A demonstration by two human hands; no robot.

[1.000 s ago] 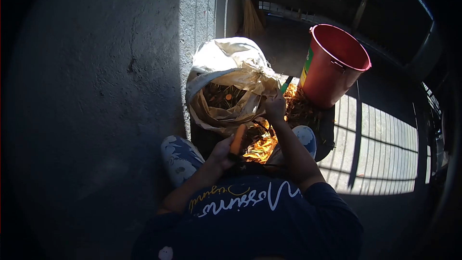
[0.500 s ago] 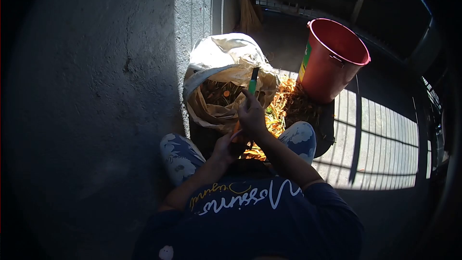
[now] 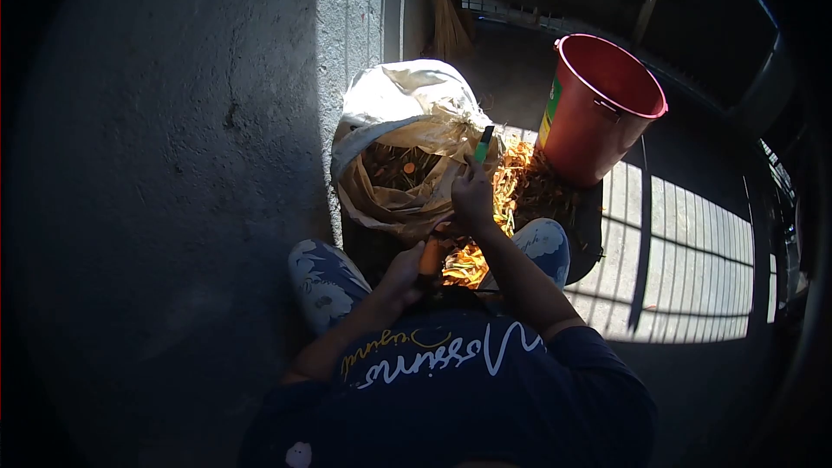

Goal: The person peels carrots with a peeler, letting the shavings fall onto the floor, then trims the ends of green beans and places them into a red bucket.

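My left hand point(image 3: 400, 276), low between my knees, is closed around a carrot point(image 3: 431, 256) whose orange side shows. Up and to the right of it, my right hand point(image 3: 471, 199) grips a hand tool with a green and black end point(image 3: 484, 146) that points up and away from me. The tool's working end is hidden by the hand. Just beyond both hands stands a sack point(image 3: 390, 208) with its mouth rolled open, dark scraps and a round orange piece point(image 3: 408, 168) inside. Orange peelings point(image 3: 468, 266) lie in sunlight below my right forearm.
A red bucket point(image 3: 598, 113) stands at the right on a dark mat or tray point(image 3: 589, 225) strewn with more peelings. A rough concrete wall point(image 3: 191, 139) rises close on the left. Beyond the sack, a straw broom point(image 3: 449, 26) leans near the wall.
My right hand and the tool have moved a little right and tilted right, away from the left hand. More of the carrot shows; the left hand stays nearly in place.
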